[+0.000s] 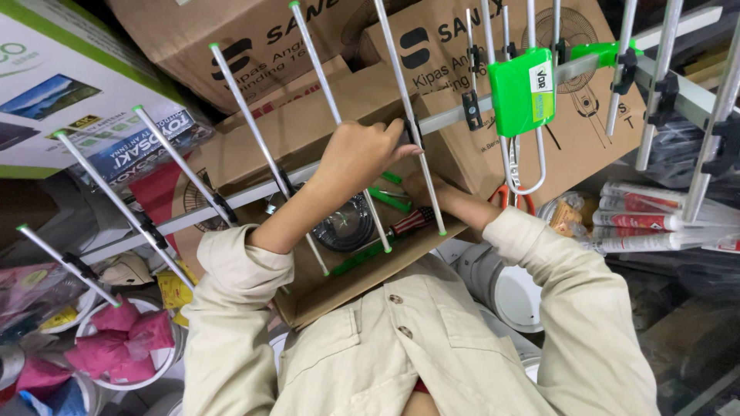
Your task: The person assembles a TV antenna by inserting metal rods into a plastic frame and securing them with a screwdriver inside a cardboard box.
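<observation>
A television antenna lies across my lap, with an aluminium boom (pixel 455 114), several thin metal rods (pixel 266 146) with green tips, and a green plastic housing (pixel 522 91). My left hand (pixel 361 156) is closed around the boom where one rod's black clip sits. My right hand (pixel 422 187) reaches in under the boom and rods, and its fingers are mostly hidden. Beneath both hands is an open cardboard box (pixel 339 289). It holds a coiled black cable (pixel 347 227), a screwdriver with a red and black handle (pixel 407 223) and green plastic parts (pixel 389 199).
Large printed cardboard boxes (pixel 455 46) are stacked behind the antenna. Orange-handled scissors (pixel 510 197) and several sealant tubes (pixel 655 222) lie at the right. A white bucket (pixel 163 360) with pink bags stands at the lower left. More white buckets (pixel 512 296) sit by my right sleeve.
</observation>
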